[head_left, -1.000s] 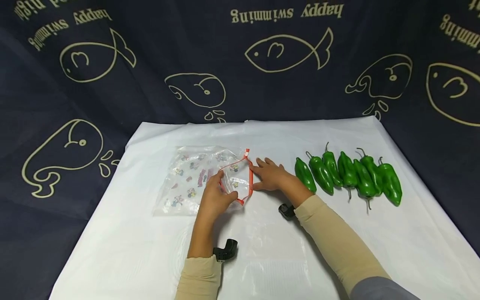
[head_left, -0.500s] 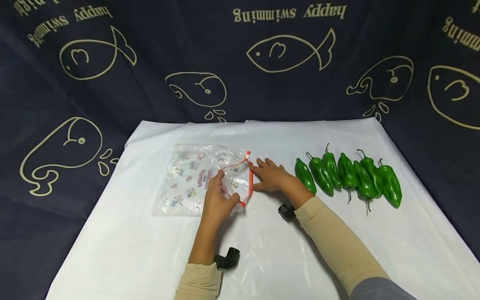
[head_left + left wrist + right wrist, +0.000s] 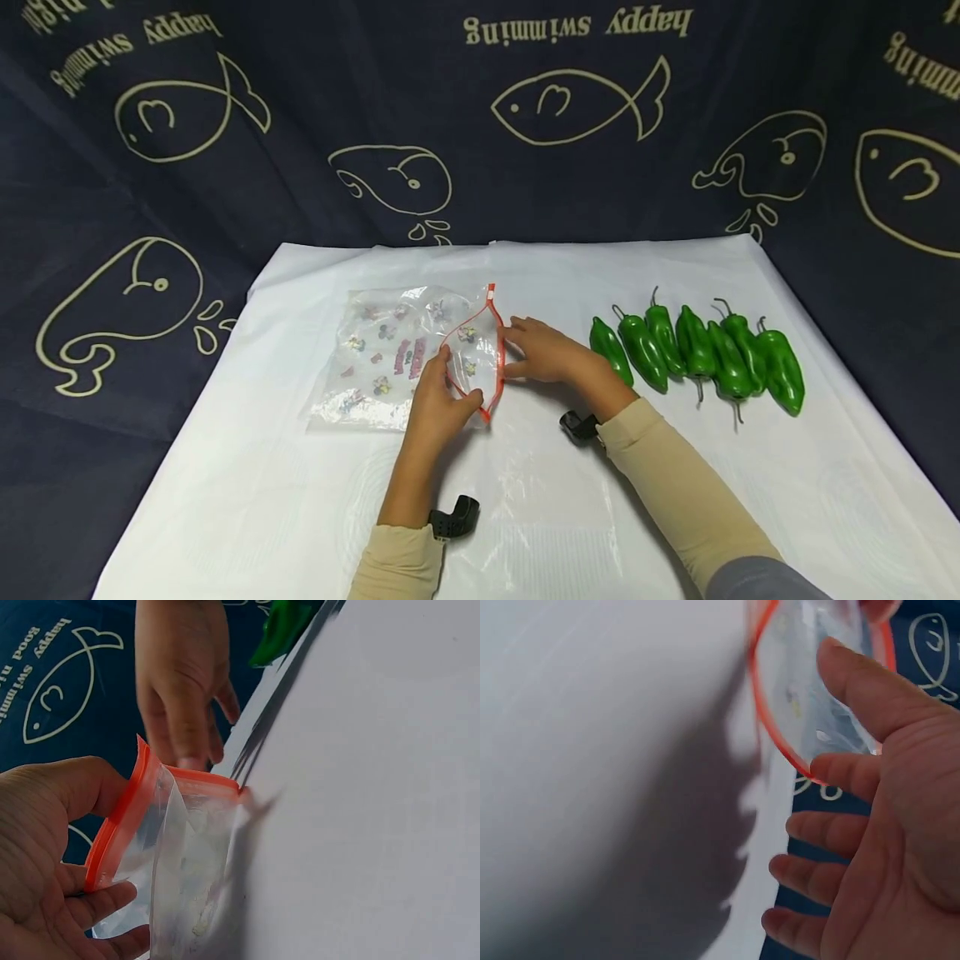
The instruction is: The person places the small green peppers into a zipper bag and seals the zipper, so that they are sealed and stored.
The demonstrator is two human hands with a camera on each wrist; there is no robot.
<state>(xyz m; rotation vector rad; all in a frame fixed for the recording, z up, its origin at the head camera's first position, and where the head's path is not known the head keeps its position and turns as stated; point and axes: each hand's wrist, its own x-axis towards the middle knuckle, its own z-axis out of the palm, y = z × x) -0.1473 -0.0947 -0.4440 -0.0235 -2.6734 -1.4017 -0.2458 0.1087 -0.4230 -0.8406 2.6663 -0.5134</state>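
A clear plastic zip bag printed with small cartoon figures lies flat, its red-edged mouth gaping toward the right. My left hand holds the raised upper lip of that mouth, thumb and forefinger spread along it. In the left wrist view, fingers of the left hand lie on both sides of the red strip. At the lower lip, my right hand touches the red edge with its fingertips. The right wrist view shows the right hand with fingers extended, thumb over the bag's opening.
Several green peppers lie in a row right of the right hand, close to its forearm. A white cloth covers the table. Behind it hangs a dark blue curtain with fish and whale drawings.
The ends of the bag's red mouth have spread farther apart, the far end moving away. My left hand has shifted slightly right, while the right fingers stay at the lower lip. The peppers are unmoved.
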